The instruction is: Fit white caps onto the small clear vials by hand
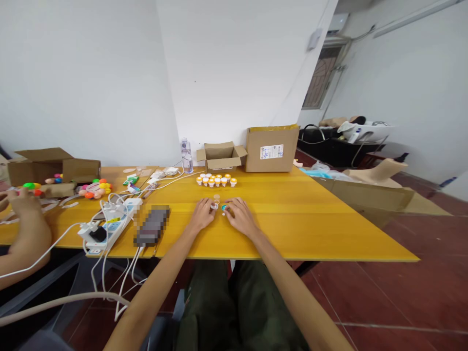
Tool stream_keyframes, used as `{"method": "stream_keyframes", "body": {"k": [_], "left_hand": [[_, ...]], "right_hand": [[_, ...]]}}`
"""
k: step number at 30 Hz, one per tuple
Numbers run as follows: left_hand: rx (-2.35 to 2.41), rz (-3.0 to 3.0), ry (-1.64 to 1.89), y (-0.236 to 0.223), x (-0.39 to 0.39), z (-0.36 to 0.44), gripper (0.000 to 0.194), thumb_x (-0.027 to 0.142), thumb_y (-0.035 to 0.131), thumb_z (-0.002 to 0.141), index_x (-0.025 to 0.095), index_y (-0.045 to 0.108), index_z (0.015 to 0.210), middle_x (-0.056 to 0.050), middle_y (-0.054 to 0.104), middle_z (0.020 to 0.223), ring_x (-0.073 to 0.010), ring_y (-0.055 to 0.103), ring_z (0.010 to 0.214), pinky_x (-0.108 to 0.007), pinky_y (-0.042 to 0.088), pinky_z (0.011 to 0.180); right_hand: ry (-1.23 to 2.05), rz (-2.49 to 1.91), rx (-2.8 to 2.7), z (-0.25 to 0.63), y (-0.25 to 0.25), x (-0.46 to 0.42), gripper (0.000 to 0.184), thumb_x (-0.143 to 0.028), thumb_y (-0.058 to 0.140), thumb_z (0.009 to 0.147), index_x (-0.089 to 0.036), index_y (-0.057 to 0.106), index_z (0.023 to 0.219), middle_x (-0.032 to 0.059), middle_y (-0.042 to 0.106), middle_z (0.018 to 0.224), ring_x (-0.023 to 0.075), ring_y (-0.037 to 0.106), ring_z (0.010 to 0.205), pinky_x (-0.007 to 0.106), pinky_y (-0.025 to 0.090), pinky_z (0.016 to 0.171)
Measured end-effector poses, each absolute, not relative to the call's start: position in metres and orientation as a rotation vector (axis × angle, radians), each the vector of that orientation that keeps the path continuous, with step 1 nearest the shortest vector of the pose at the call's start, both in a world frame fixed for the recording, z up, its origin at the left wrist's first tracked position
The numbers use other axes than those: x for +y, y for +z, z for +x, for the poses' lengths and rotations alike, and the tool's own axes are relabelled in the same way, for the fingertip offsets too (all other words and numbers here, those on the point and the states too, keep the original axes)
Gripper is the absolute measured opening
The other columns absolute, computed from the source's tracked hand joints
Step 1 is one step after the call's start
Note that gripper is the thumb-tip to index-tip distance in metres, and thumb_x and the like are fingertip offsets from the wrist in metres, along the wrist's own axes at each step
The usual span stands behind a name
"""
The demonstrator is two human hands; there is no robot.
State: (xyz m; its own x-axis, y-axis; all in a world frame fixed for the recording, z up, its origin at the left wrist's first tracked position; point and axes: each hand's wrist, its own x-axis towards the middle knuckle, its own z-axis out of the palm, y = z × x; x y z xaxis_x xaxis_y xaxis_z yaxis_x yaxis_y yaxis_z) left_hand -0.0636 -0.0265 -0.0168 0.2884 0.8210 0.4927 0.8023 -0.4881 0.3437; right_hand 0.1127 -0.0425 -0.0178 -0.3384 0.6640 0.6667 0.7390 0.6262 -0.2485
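My left hand (203, 214) rests low over the table with its fingers closed on a small whitish round piece (214, 206). Close by on the right, my right hand (240, 215) pinches a small teal round piece (224, 207). A tiny white bit (224, 214) shows just below the teal piece. Between and beyond the hands, a small clear round piece (217, 197) lies on the wood. Farther back stand several small white cups with orange-yellow rims (218, 182), grouped in rows. The exact kind of the small pieces is too small to tell.
Behind the cups are an open carton (221, 161), a large cardboard box (272, 150) and a water bottle (186, 156). To the left lie a blurred dark device (152, 226) and a power strip (116, 226) with cables. Another person's hand (24, 202) handles colourful balls.
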Motion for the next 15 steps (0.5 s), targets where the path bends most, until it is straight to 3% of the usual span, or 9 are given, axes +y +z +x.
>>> {"method": "stream_keyframes", "body": {"k": [15], "left_hand": [[1.538, 2.247, 1.217, -0.005, -0.03, -0.069, 0.017, 0.008, 0.049, 0.075, 0.022, 0.056, 0.082, -0.003, 0.061, 0.089, -0.0198, 0.057, 0.091, -0.034, 0.045, 0.085]], "right_hand": [[-0.213, -1.036, -2.2, 0.115, -0.022, -0.046, 0.011, -0.014, 0.055, 0.084, -0.023, 0.062, 0.082, 0.0068, 0.065, 0.102, 0.0229, 0.055, 0.097, 0.037, 0.044, 0.08]]}}
